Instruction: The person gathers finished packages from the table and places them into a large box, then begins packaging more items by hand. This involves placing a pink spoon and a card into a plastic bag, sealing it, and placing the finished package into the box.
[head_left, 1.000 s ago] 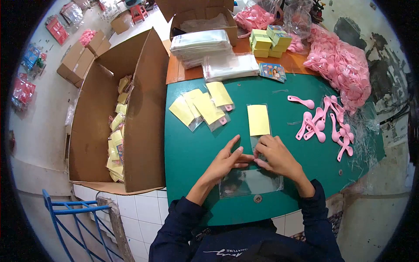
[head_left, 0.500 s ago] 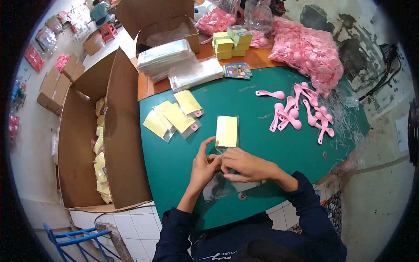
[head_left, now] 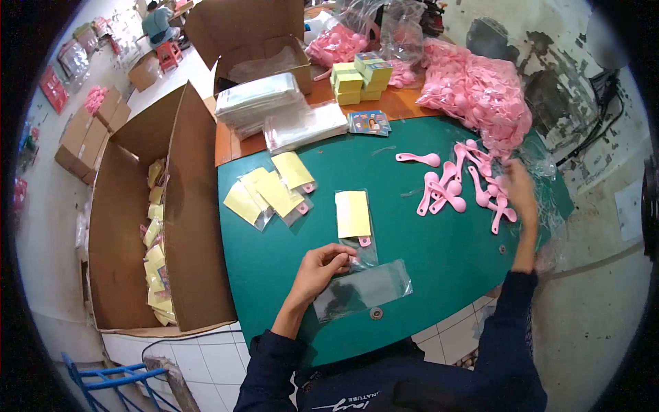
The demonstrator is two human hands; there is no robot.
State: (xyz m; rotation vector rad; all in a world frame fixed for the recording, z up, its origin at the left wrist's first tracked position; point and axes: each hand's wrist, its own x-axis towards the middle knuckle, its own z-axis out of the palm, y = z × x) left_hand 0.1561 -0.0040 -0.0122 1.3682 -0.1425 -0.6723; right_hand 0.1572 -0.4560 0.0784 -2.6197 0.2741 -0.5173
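My left hand (head_left: 321,273) pinches the lower end of a clear plastic bag (head_left: 371,255). Inside that bag are a yellow card (head_left: 353,214) and a pink spoon, whose handle end (head_left: 364,242) shows below the card. An unfilled clear bag (head_left: 374,285) lies flat just in front of my left hand. Out to the right, my right hand (head_left: 519,196) is at the edge of a loose pile of pink measuring spoons (head_left: 449,196); its fingers are blurred and partly hidden, so I cannot tell whether they hold one.
Several packed yellow-card bags (head_left: 278,192) lie at left on the green table (head_left: 288,261). A deep carton (head_left: 199,220) holds more packets. Behind are stacks of clear bags (head_left: 305,127), card stacks (head_left: 360,75) and a big bag of pink spoons (head_left: 473,89). A person (head_left: 158,24) sits far back.
My right hand has left the bag and moved right and away to the spoon pile. My left hand stays at the bag's lower end, and the unfilled bag is now uncovered.
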